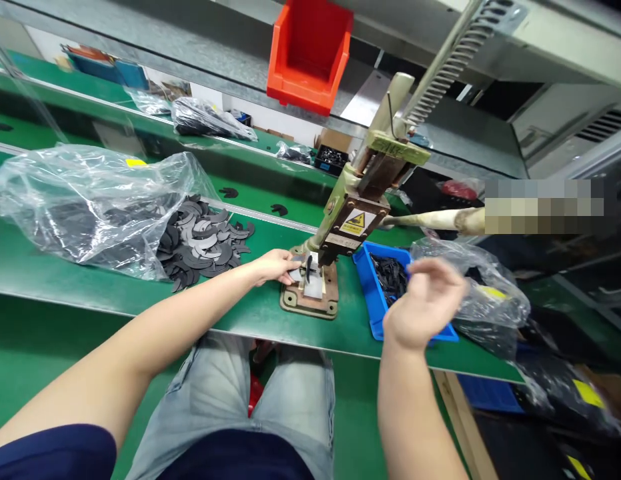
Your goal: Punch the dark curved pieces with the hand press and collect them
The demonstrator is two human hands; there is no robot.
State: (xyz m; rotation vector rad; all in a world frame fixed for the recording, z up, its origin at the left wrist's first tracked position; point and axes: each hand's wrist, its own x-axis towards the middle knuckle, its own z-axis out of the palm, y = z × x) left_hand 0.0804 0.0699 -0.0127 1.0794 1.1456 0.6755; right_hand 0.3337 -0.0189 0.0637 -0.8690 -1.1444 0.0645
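Observation:
My left hand pinches a flat grey piece at the base of a green hand press. The piece lies against the metal fixture on the press base, where a small black curved part stands. My right hand is raised in front of a blue bin that holds many black parts. Motion smears its curled fingers, so I cannot make out whether anything is in them. To the left, a heap of curved dark grey pieces spills from a clear plastic bag.
The press lever sticks out to the right above the blue bin. A red-orange bin hangs overhead. Two dark pieces lie behind the bench's metal strip. Another clear bag stands right of the blue bin.

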